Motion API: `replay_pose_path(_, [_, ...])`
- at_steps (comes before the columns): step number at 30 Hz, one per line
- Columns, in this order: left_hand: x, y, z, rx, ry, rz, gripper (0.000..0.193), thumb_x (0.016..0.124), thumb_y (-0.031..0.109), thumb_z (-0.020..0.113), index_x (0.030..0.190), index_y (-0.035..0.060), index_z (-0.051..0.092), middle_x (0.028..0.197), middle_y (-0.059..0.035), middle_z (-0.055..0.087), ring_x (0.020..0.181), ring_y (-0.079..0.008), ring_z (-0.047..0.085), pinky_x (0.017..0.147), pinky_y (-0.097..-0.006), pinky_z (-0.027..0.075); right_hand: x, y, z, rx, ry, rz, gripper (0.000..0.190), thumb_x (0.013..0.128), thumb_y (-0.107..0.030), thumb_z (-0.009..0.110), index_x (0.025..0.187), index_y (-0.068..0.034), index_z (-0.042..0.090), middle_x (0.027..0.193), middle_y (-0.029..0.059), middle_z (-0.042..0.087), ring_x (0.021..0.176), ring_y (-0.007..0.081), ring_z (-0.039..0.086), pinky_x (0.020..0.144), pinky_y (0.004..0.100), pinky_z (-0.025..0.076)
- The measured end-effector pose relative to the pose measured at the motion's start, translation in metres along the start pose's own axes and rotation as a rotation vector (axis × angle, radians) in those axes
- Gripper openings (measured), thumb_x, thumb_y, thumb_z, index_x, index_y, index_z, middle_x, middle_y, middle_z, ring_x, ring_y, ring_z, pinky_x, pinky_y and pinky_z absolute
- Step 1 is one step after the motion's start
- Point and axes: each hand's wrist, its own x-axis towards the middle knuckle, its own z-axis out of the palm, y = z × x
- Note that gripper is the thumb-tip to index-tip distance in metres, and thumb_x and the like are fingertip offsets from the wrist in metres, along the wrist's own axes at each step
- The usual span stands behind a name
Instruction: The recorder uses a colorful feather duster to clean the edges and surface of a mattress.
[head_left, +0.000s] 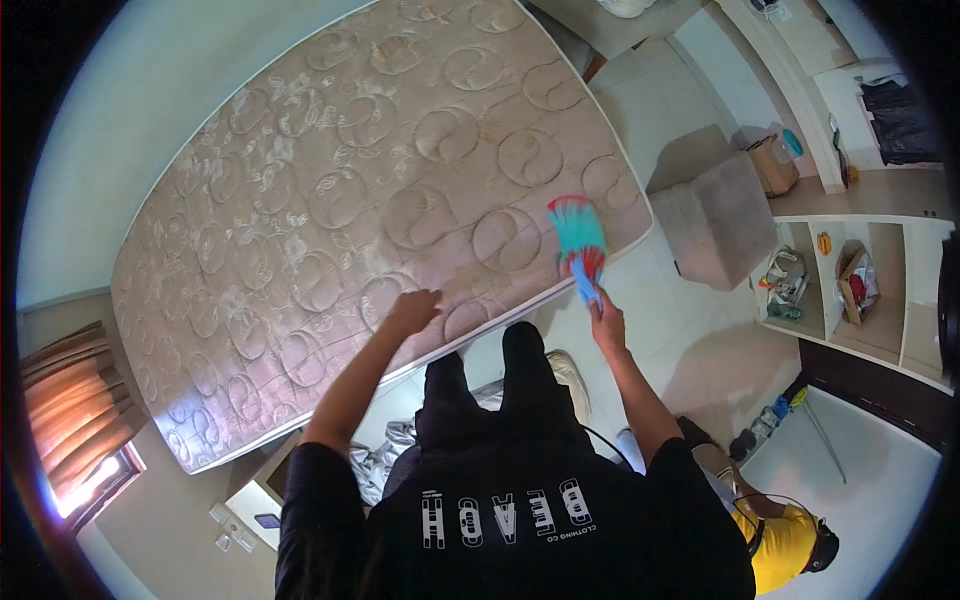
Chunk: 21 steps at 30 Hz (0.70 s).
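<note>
A quilted, stained mattress (337, 202) with white edging spreads out before me. My right hand (607, 324) grips the light-blue handle of a brush or duster (579, 232) with turquoise and red bristles. Its bristled head lies over the mattress near the right corner, slightly blurred. My left hand (415, 311) is over the near part of the mattress, its fingers curled, with no object visible in it. Whether that hand presses on the fabric cannot be told.
A grey upholstered cube (720, 217) stands right of the mattress. Beyond it are white shelves (829, 285) holding bags and a box. A person in a yellow top (784, 544) is at the lower right. A curtained window (82, 405) is at the left.
</note>
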Motion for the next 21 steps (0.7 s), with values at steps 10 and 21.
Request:
replay_pose_path(10, [0.114,0.17,0.03,0.184,0.113,-0.082,0.062,0.082,0.05,0.056,0.129,0.0115,0.043,0.112,-0.0147,0.057,0.101,-0.0279,0.06,0.076,-0.0424,0.049,0.03,0.039,-0.058,-0.126,-0.115,0.03,0.041,0.092,-0.022,0.05,0.132,-0.022,0.046,0.085,0.0184,0.065,0.074,0.036,0.063,0.066,0.0435,0.049])
replay_pose_path(21, [0.124,0.163,0.058,0.265,0.294,-0.077,0.07,0.086,0.022,0.052,0.146,0.0264,0.017,0.092,-0.0141,0.063,0.073,-0.0308,0.066,0.063,-0.0431,0.053,0.016,0.092,-0.088,-0.17,-0.25,-0.286,0.041,0.092,-0.018,0.05,0.132,-0.015,0.047,0.087,0.0239,0.063,0.073,0.0396,0.062,0.065,0.0415,0.049])
